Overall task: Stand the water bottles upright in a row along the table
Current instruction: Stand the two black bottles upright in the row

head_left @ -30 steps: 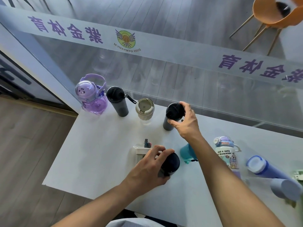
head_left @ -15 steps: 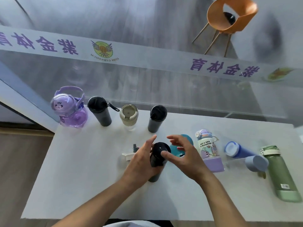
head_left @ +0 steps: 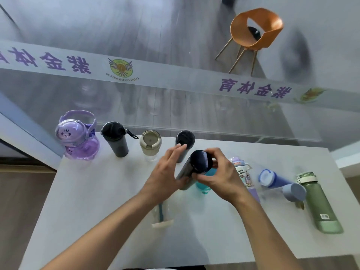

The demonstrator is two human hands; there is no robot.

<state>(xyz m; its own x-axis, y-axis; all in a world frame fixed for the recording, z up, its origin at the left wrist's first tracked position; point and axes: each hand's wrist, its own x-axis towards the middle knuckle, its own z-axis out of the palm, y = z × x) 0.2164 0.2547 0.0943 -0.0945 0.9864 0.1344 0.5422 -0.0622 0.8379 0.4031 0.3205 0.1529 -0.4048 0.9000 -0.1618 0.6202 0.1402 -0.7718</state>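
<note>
Clear bottle [head_left: 162, 215]: nearest, at 6 o'clock from the hands, lying on the white table [head_left: 81, 203]; see-through wall, pale cap end.
Left hand [head_left: 164, 173]: fingers nearly straight and loosely together, palm against the barrel's left side.
Right hand [head_left: 218, 176]: fingers curled around the cap end, thumb under it.
Held bottle [head_left: 194, 168]: dark, smooth, cylindrical, tilted with its round black lid toward 1 o'clock, above the table.
Doing it well: probably swing the base down, keep the lid steady, and land it at 3 o'clock of the last standing bottle, with a gap.
Right side: at 3 o'clock, a green bottle [head_left: 319, 203] and a blue bottle [head_left: 276, 179] lie down; matte-looking.
Row [head_left: 120, 140]: at 11 o'clock, four upright along the far edge, including a glossy purple jug [head_left: 78, 137].
</note>
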